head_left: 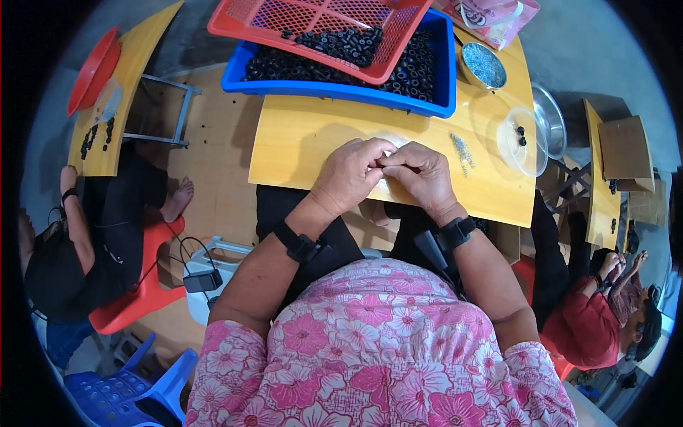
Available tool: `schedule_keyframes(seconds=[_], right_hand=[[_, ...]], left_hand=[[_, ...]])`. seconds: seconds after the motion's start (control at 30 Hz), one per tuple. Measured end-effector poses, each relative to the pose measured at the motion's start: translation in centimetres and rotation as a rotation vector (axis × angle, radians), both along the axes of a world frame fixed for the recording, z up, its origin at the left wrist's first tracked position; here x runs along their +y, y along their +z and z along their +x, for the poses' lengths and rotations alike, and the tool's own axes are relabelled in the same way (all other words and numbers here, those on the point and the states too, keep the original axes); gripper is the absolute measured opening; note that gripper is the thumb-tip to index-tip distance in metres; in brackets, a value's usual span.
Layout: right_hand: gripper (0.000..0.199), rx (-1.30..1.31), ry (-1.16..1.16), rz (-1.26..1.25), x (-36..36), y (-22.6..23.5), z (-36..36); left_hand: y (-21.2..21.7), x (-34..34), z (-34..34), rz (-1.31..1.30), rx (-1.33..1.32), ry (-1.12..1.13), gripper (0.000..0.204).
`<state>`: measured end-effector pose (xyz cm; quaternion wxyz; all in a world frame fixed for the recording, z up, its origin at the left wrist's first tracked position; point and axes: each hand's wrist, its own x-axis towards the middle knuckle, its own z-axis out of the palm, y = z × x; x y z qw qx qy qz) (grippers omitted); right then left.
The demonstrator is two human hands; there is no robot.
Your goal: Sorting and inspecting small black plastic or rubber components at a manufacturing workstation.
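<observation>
Where the two hands meet over the near half of the bench [306, 153], the fingertips are pressed together. Left hand [348, 174]: fingers curled, thumb and forefinger pinched toward the right hand. Right hand [421, 174]: fingers bent likewise, tips touching those of the left. Grip of both is closed tight at the fingertips; whatever sits between them is too small and too covered to make out, so cannot tell what is held. Each wrist carries a black strap with a small device.

Just beyond the fingers, a pale clear sheet [395, 139] lies flat on the yellow wood. To the right of the right hand, a little heap of small metal pieces [462, 151], apart from the hand. Further right, a clear plastic lid [521, 141] holding a couple of black rings, touching a steel bowl [549, 121] at the bench's edge. A round metal dish [483, 65] with grey small parts stands near the far right corner.

At the far edge, a blue tray [341, 91] full of black rings; a red mesh basket [313, 21] rests tilted across it, with more black rings in it.

Left: another person seated at a second yellow bench [131, 78]. Right: a person in red at a third.
</observation>
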<state>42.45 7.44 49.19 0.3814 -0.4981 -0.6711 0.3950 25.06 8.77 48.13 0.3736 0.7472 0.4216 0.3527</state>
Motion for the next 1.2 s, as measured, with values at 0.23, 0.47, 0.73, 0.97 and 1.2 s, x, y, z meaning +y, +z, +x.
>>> schedule_keyframes(seconds=[0.23, 0.47, 0.73, 0.97, 1.2], right_hand=[[0.014, -0.015, 0.021, -0.095, 0.4, 0.3, 0.0], [0.014, -0.01, -0.003, -0.173, 0.4, 0.5, -0.1], [0.021, -0.065, -0.075, -0.232, 1.0, 0.6, -0.1], [0.023, -0.143, 0.003, -0.337, 2.0, 0.8, 0.6], [0.022, -0.06, 0.055, -0.618, 3.4, 2.2, 0.7]], left_hand=[[-0.2, 0.0, 0.0, 0.0, -0.071, 0.026, 0.035], [-0.1, 0.0, 0.0, -0.033, -0.103, 0.012, 0.036], [0.5, 0.1, 0.1, -0.081, -0.072, 0.061, 0.039], [0.3, 0.1, 0.0, -0.059, -0.037, 0.042, 0.04], [0.1, 0.4, -0.2, -0.093, -0.025, 0.024, 0.034]])
